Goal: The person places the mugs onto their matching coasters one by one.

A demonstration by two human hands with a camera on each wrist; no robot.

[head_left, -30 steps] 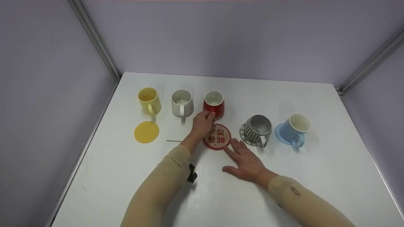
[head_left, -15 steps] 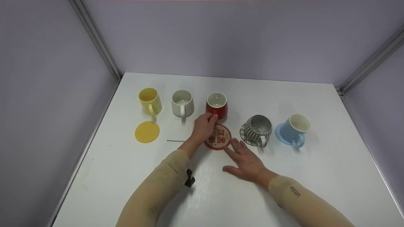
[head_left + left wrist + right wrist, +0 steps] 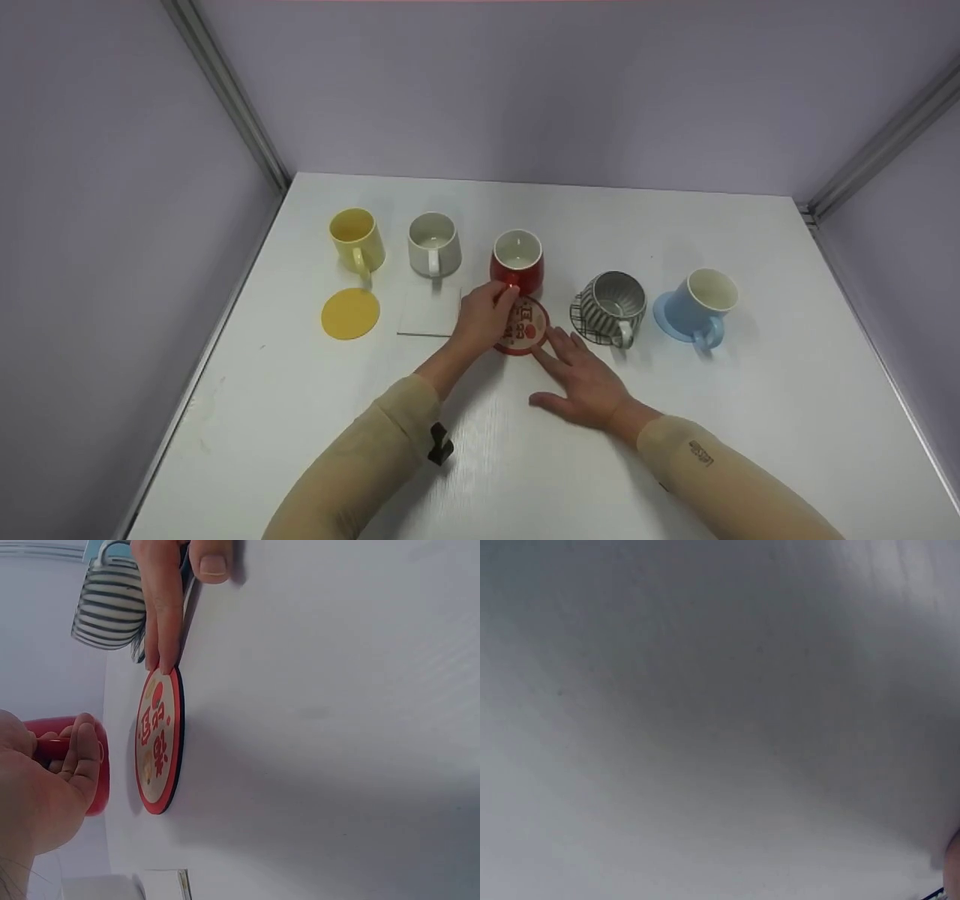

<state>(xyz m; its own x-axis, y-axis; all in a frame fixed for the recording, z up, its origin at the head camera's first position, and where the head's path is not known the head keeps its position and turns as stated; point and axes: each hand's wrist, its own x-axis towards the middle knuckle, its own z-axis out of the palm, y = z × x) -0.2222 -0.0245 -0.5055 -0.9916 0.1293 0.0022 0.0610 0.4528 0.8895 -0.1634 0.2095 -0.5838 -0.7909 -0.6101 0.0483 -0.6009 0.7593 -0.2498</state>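
- Nearest, the right hand [image 3: 581,386] lies wide by the tabletop [image 3: 487,465], fingers straight, fingertips touching the right edge of the red-rimmed coaster [image 3: 529,330]: light, steady pressure looks right here, as a hard push could skid it.
- Just beyond, that coaster lies flat, half hidden behind the left hand from above; to its right stands the striped mug [image 3: 616,306], so go easy on any swing that way.
- Here's the left hand [image 3: 484,321], narrow, pinching the handle [image 3: 51,748] of the red mug [image 3: 530,276]: a firm hold and a level wrist seem safest.
- The red mug itself looks upright, mouth up, at the coaster's far edge. Base touching the tabletop or not? Can't tell. Any move over that rim calls for clearance, or the base may catch.
- Far left of it, the white mug [image 3: 439,255] stands near; mind the knuckles.
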